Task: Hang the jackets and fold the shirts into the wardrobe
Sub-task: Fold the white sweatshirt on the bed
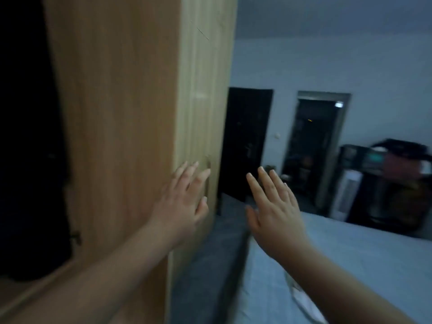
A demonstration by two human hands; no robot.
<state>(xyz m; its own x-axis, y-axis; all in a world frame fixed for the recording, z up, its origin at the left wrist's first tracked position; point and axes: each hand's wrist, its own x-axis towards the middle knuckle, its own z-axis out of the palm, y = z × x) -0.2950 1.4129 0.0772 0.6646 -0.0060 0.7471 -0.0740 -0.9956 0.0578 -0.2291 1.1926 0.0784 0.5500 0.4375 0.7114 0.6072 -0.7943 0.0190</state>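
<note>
— While I stood by the wardrobe [112, 118], the person had both arms stretched out in front. Did you catch what the hands were doing?

— Yes. Left hand [181, 203] lay flat against the outer edge of the open wooden door [201, 101], fingers straight and spread, thumb beside the narrow handle [208, 174]. It gripped nothing, only touched the wood.

— And the other?

— Right hand [272, 210] hung in the air just beside the door's edge, apart from it, fingers straight and slightly fanned, holding nothing at all.

— Where were the clothes?

— Hard to say. The wardrobe's inside [30, 136], at the left edge of the view, was too dark for me to make out any jacket or shirt. On the bed [350, 253], near its lower edge under the right forearm, a bit of pale cloth [301, 298] lay crumpled on the blue sheet; I couldn't tell what garment it was.

— Anything else in the room?

— A dark door [245, 146] stood on the far wall, an open doorway [313, 150] next to it, and a dark cabinet [385, 183] with blurred things on it past the bed's far corner
</note>
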